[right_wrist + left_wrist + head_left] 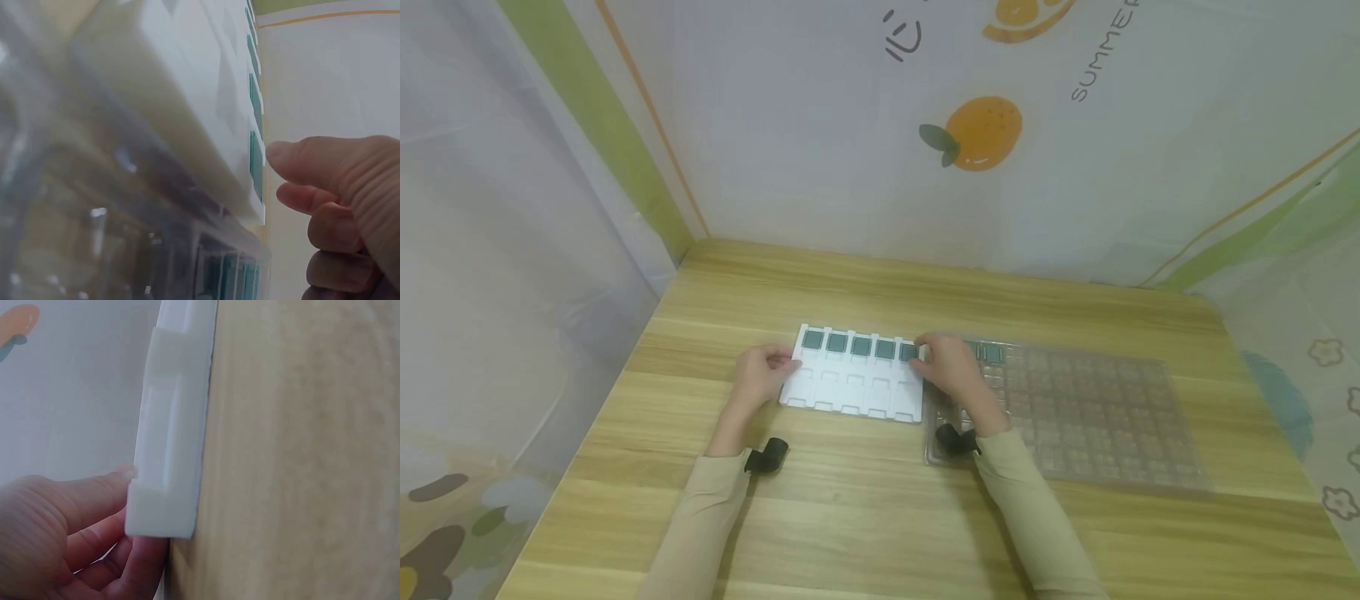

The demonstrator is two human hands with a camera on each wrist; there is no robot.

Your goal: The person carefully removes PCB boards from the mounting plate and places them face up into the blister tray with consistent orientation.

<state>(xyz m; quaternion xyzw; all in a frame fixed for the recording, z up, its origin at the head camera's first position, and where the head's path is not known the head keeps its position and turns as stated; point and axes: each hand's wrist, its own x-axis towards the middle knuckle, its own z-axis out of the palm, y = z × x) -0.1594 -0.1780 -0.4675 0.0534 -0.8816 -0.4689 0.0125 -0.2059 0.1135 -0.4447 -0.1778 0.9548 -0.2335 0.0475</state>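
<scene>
A white slotted tray (pixel 850 392) lies on the table, with several dark green square chips (pixel 837 342) in its far row; the near row is bare. My left hand (pixel 758 375) grips the tray's left end, thumb on the upper edge and fingers curled at its side and below. At the right end, my right hand (pixel 951 367) pinches the rightmost green chip (pixel 256 165) in its slot between thumb and index finger. The thumb tip touches near the chip; the index fingertip is partly hidden. The other fingers are curled.
A large clear plastic compartment tray (pixel 1097 417) lies to the right, partly under the right forearm. A few green chips (pixel 993 354) sit in its far left compartments. Printed cloth (pixel 820 150) hangs behind the wooden table (pixel 850 533).
</scene>
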